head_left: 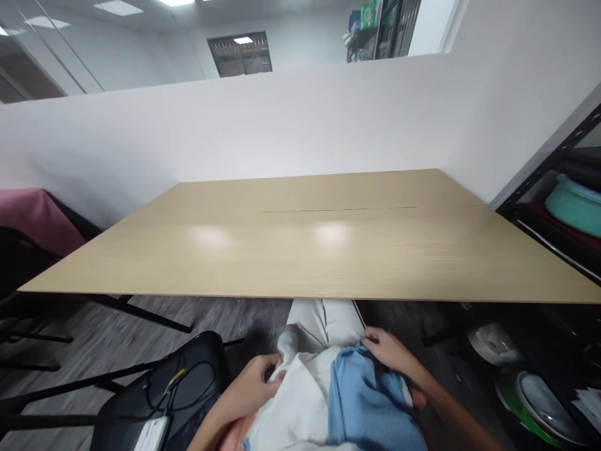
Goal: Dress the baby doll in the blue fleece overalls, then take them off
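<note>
On my lap lies a bundle of fabric, part of it white cloth (298, 401) and part blue cloth (364, 398). The fingers of my left hand (256, 385) are closed on a fold of the white cloth at its left side. My right hand (389, 349) pinches the top edge of the blue cloth between thumb and fingers. Whether white and blue belong to one garment I cannot tell. Beyond the fabric, light trousers (323, 322) run under the front edge of the wooden table (300, 250).
At left, a black chair (192, 376) carries a tangled cable (176, 382) and a white box-like object (151, 433). A pink cloth (40, 219) hangs farther left. To the right stand a dark shelf with a teal item (575, 203) and, lower, a lidded pan (549, 401).
</note>
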Available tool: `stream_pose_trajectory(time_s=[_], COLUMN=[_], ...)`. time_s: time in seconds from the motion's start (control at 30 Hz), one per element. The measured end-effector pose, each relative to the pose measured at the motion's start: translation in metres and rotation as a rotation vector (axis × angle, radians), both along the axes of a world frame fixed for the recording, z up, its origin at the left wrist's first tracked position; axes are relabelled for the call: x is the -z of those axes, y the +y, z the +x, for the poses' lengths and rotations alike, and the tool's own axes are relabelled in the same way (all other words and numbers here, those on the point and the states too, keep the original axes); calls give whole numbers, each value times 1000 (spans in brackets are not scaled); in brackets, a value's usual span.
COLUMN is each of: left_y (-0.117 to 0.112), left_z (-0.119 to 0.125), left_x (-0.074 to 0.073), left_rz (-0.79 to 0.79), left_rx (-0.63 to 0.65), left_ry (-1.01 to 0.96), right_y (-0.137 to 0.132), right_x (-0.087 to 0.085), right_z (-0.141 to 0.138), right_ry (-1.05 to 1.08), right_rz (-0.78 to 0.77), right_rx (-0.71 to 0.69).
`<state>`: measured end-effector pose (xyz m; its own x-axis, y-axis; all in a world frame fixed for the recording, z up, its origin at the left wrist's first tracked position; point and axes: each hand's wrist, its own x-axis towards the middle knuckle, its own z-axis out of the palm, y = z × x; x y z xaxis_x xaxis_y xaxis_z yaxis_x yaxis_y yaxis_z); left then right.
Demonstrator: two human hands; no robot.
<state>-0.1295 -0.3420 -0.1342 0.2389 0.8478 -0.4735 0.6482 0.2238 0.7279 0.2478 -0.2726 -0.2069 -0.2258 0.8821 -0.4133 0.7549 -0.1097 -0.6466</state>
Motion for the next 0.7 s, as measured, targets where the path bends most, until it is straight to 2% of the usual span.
stream_pose_trajectory(time_s=[0.1, 0.2, 0.23, 0.3, 0.4, 0.47, 0.57, 0.7], left_y=[2, 5, 6, 9, 12, 13, 12, 10], left_z=[2, 3, 3, 4, 5, 5, 4, 2], left_x=[9, 14, 15, 16, 17, 18, 20, 24], left_rz=[-3, -16, -22, -34, -45, -45, -42, -37], left_rx=[-17, -41, -40, -25, 4, 9, -10, -32], left_ry=[-9, -11, -11, -10, -14, -14, -6, 8], right_y=[-52, -101, -113, -130, -139, -139, -138, -136], right_x=[5, 8, 8, 6, -2, -4, 2, 20], right_z=[22, 43, 48, 52, 47, 41, 35, 34], right_ry=[109, -62, -125, -216, -304, -350, -336, -172], right_rz=[107, 193, 179, 52, -181, -235, -181, 19], right_rx=[67, 212, 243, 263, 258, 257, 241, 277])
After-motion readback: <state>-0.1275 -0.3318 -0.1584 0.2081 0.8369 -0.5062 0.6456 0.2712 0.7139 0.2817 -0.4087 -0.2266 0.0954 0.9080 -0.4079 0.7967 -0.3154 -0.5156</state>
